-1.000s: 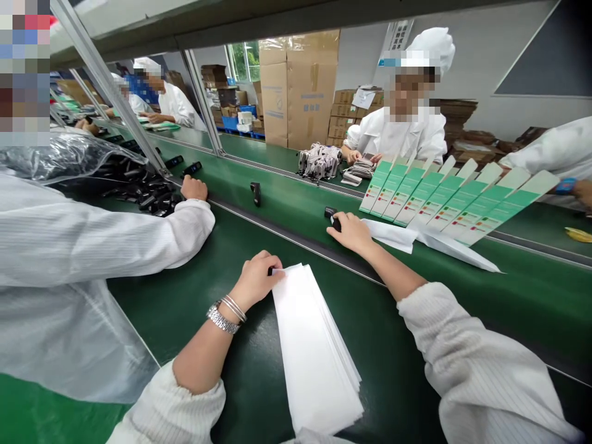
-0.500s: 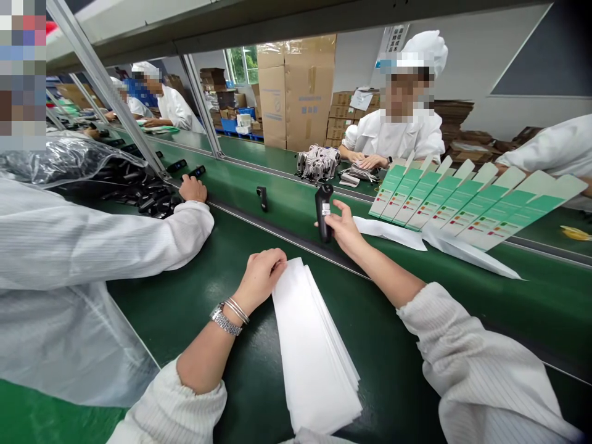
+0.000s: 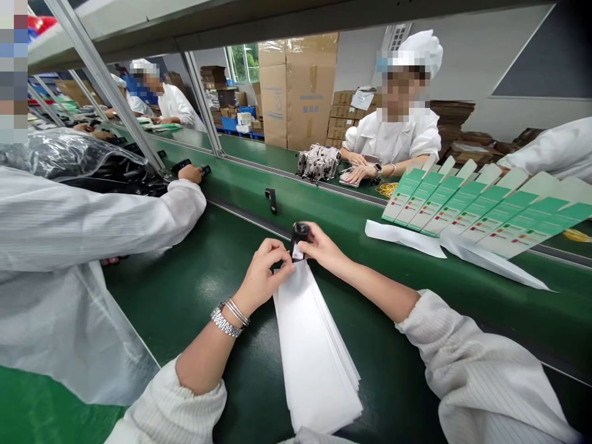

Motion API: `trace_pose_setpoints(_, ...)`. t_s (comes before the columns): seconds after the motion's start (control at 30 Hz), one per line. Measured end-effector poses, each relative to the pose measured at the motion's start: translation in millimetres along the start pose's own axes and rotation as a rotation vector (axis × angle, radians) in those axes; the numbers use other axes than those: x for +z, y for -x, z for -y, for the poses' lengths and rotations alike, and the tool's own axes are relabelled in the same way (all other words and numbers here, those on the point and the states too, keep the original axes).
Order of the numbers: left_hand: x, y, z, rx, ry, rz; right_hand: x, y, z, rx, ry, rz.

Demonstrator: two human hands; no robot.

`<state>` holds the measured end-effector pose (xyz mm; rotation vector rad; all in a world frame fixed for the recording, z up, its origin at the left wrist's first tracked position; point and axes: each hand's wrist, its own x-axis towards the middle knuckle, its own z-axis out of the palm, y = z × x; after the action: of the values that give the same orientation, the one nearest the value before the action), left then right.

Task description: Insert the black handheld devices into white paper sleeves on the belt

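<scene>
My left hand [image 3: 268, 269] pinches the top end of a stack of white paper sleeves [image 3: 314, 351] lying on the green belt. My right hand [image 3: 324, 246] grips a black handheld device [image 3: 300, 239] with a small white label. The device's lower end touches the top of the stack, close to my left fingers. The hands hide part of the device, and I cannot tell whether it enters a sleeve.
A fan of green-and-white cards [image 3: 481, 213] lies on white sheets at right. A co-worker's sleeve [image 3: 92, 228] fills the left, beside black devices under clear plastic [image 3: 69, 154]. A black device [image 3: 271, 200] stands on the belt's divider, and another person works across it.
My right hand has brought the black device left and down from the belt's divider to the top of the white stack. My left hand stays at the stack's top end.
</scene>
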<state>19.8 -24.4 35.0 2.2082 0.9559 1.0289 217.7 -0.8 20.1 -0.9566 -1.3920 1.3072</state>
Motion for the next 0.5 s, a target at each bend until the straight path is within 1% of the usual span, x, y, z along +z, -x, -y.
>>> trace_pose_setpoints(0.07,-0.9,1,-1,0.0,0.026,-0.071,8,5,1,0.004,0.051,0.083)
trace_pose_setpoints(0.13,-1.6,1,-1,-0.021,0.027,-0.154,15,10,1,0.004,0.073,0.205)
trace_pose_setpoints(0.2,-1.7,1,0,-0.055,0.028,-0.209,21,15,0,0.053,0.054,0.337)
trace_pose_setpoints(0.23,-1.5,1,1,-0.074,0.035,-0.223,24,17,-1,0.092,0.02,0.379)
trace_pose_setpoints(0.27,-1.3,0,3,-0.095,0.044,-0.233,25,17,-1,0.129,-0.028,0.385)
trace_pose_setpoints(0.3,-1.0,0,4,-0.117,0.057,-0.24,25,17,1,0.153,-0.079,0.347)
trace_pose_setpoints(0.33,-0.7,-1,6,-0.137,0.07,-0.249,23,17,4,0.161,-0.123,0.274)
trace_pose_setpoints(0.4,-0.1,-2,9,-0.177,0.095,-0.274,13,13,13,0.13,-0.148,0.076)
trace_pose_setpoints(0.43,0.4,-3,10,-0.2,0.102,-0.285,4,9,18,0.09,-0.111,-0.03)
trace_pose_setpoints(0.5,1.6,-3,12,-0.246,0.102,-0.283,-20,1,28,-0.047,0.062,-0.229)
